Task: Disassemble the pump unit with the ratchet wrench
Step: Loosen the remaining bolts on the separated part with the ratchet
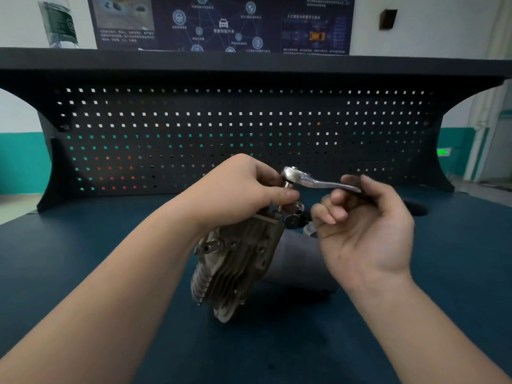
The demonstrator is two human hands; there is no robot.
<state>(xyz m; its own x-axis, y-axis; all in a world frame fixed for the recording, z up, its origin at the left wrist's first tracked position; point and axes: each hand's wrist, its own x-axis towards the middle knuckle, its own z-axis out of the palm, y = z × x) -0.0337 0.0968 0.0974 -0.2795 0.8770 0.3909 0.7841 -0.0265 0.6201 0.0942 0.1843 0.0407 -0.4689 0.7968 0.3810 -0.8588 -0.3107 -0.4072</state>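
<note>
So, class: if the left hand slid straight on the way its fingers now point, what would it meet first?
The left hand points rightward, fingertips already at the head of the ratchet wrench. Past it, the right hand holding the handle probably comes next, though depth is unclear.

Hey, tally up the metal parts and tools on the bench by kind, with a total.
Ratchet wrench: 1
Finned pump unit: 1
Loose socket: 1
Total: 3
</note>
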